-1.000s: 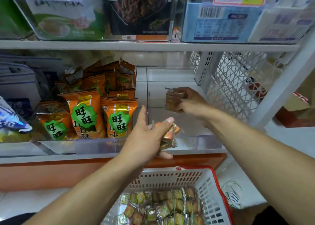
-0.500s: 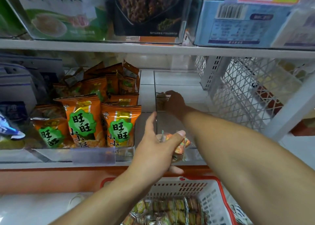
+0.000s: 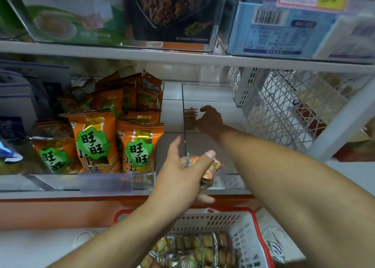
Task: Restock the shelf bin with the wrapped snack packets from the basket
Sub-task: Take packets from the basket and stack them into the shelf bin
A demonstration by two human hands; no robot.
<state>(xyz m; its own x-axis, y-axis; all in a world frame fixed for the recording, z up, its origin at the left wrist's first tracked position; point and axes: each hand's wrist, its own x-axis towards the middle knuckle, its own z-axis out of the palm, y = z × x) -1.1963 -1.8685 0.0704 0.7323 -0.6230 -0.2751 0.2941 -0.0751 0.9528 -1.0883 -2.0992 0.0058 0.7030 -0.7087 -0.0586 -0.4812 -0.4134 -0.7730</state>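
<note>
Deep in clear bin [image 3: 211, 97], right hand [image 3: 210, 120] pinching packets [image 3: 190, 118], left hand [image 3: 180, 178] clutching more (orange-wrapped) [image 3: 209, 169]

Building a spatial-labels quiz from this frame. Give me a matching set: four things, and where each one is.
Things:
1. left hand
2. right hand
3. orange snack bags
4. basket

Places:
A. deep in the clear bin, at a stack of packets
B. below the shelf, nearest the camera
C. at the bin's front edge, gripping packets
D. neighbouring bin, left of the clear divider

Pairs: 1-C, 2-A, 3-D, 4-B
</note>
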